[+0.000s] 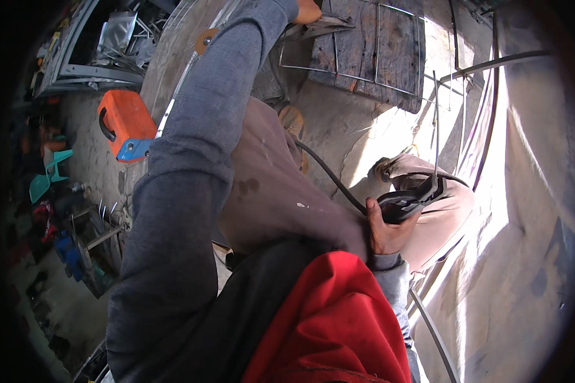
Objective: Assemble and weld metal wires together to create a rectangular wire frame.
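My right hand (390, 235) is closed round a black welding electrode holder (402, 203) above my right knee. A thin electrode rod (436, 118) sticks up from the holder's jaws, and a dark cable (332, 173) runs from the hand to the upper left. My left arm stretches to the top edge, where my left hand (308, 11) is partly cut off and its fingers are hidden. Beside that hand is a grey metal piece (331, 25). It sits at the corner of a thin rod frame (378, 38), which lies over a charred wooden board (364, 60).
An orange and blue case (129, 118) stands left of my arm. A metal frame (96, 71) holding scrap is at the upper left, with a teal plastic stool (51, 175) below. A bent bar (498, 64) and a pale sheet (524, 255) stand on the right.
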Demonstrator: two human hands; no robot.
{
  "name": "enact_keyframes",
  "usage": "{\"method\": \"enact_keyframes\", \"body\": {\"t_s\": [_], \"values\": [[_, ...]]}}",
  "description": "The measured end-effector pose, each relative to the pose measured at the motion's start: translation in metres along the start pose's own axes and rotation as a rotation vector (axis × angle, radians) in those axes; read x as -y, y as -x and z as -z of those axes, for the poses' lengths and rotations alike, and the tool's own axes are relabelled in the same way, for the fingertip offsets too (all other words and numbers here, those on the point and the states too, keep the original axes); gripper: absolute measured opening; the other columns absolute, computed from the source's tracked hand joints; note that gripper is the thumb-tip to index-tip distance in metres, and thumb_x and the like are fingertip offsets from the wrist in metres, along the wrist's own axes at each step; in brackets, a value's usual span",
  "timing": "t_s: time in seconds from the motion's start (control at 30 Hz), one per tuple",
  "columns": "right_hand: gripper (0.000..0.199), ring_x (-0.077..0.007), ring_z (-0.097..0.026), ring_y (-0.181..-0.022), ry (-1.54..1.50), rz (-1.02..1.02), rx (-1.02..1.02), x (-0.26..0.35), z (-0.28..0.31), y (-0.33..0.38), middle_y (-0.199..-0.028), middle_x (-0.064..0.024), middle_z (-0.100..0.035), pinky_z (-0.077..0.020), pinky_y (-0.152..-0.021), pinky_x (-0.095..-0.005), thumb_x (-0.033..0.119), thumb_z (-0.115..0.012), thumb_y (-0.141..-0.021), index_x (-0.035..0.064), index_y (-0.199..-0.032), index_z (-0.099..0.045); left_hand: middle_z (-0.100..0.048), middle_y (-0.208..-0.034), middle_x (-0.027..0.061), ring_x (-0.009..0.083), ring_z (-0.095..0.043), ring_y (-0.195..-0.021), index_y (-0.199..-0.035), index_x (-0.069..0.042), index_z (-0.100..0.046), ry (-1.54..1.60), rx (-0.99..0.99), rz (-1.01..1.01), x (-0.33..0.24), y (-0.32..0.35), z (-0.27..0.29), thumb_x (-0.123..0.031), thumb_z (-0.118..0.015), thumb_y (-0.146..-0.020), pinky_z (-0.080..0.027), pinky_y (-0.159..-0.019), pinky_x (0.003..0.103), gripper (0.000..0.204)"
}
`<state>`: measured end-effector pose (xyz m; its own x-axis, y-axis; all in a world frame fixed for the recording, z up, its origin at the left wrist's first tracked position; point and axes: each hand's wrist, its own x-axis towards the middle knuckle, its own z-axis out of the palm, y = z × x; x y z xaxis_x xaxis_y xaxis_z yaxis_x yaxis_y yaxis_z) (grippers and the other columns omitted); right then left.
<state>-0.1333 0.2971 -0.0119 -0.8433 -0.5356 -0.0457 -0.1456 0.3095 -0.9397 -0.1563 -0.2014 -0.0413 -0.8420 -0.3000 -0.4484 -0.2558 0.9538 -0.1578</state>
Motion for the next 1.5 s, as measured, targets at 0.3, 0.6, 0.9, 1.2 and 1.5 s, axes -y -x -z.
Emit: {"method": "enact_keyframes", "body": {"t_s": [0.3,0.6,0.9,1.2,1.5], "values": [[0.07,-0.0201,-0.053,-0.101,0.006,-0.047,0.036,0.005,-0.007,-0.006,-0.111,-0.0097,-0.056,-0.0419,-0.092,-0.03,0.027,-0.085,-0.076,-0.0023,-0.127,-0.047,-0.067,-0.115,0.0136,0.033,-0.063,-0.109,-0.111,-0.009,-0.067,-0.164,-0.106,-0.067,0.007,0.01,-0.011,-0.02,-0.046,-0.094,-0.051,-0.091,0.045,0.029],[0.068,-0.0191,-0.057,-0.096,0.047,-0.024,-0.047,-0.004,-0.006,-0.009,-0.107,-0.0103,-0.06,-0.0453,-0.089,-0.0302,0.024,-0.088,-0.073,-0.002,-0.122,-0.049,-0.066,-0.117,0.0122,0.0319,-0.062,-0.11,-0.122,-0.014,-0.064,0.321,-0.09,0.034,-0.041,0.086,0.054,-0.029,-0.054,-0.092,-0.049,-0.092,0.041,0.036],[0.068,-0.0196,-0.057,-0.097,0.001,-0.008,-0.017,0.004,-0.011,-0.01,-0.107,-0.0113,-0.059,-0.0451,-0.09,-0.0303,0.022,-0.087,-0.074,-0.0033,-0.124,-0.048,-0.066,-0.109,0.0128,0.0271,-0.063,-0.101,-0.121,-0.006,-0.059,0.686,-0.4,0.15,0.011,0.06,-0.02,-0.03,-0.072,-0.084,-0.048,-0.089,0.038,0.046],[0.07,-0.0211,-0.056,-0.097,0.038,-0.014,-0.02,0.001,-0.012,-0.008,-0.106,-0.0125,-0.059,-0.0452,-0.09,-0.0319,0.025,-0.087,-0.073,-0.0048,-0.122,-0.047,-0.069,-0.104,0.0116,0.0205,-0.065,-0.094,-0.128,-0.01,-0.059,0.958,-0.378,0.118,0.023,0.087,-0.022,-0.039,-0.07,-0.089,-0.051,-0.083,0.035,0.05],[0.068,-0.0201,-0.055,-0.099,-0.026,0.0,-0.014,0.002,-0.014,-0.01,-0.109,-0.0105,-0.058,-0.0435,-0.092,-0.0306,0.021,-0.087,-0.074,-0.0029,-0.124,-0.047,-0.068,-0.106,0.0077,0.0171,-0.063,-0.093,-0.131,-0.014,-0.059,0.888,-0.163,0.177,-0.01,0.122,0.025,-0.046,-0.071,-0.087,-0.051,-0.08,0.032,0.057]]}}
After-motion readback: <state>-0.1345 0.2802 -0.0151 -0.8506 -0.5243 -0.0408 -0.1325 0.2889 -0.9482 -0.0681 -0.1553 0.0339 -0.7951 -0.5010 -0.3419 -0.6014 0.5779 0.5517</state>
